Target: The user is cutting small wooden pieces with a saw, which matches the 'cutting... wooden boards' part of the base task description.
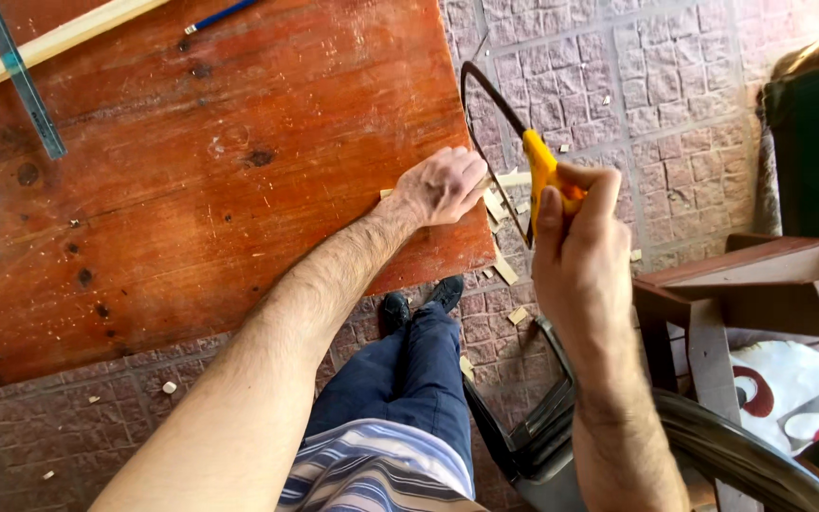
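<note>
I'm gripping the yellow-handled saw (523, 161) in my right hand (580, 256), fingers clamped, just off the counter (191, 190)'s right edge. Left hand (443, 185) is pressing a wood strip (514, 178) there, closed over it. Blade's cutting v. near my fingers; a slip could nick them.

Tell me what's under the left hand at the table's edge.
The left hand presses a pale wood strip against the wooden table. Only its end shows beside the saw; the rest is covered.
</note>
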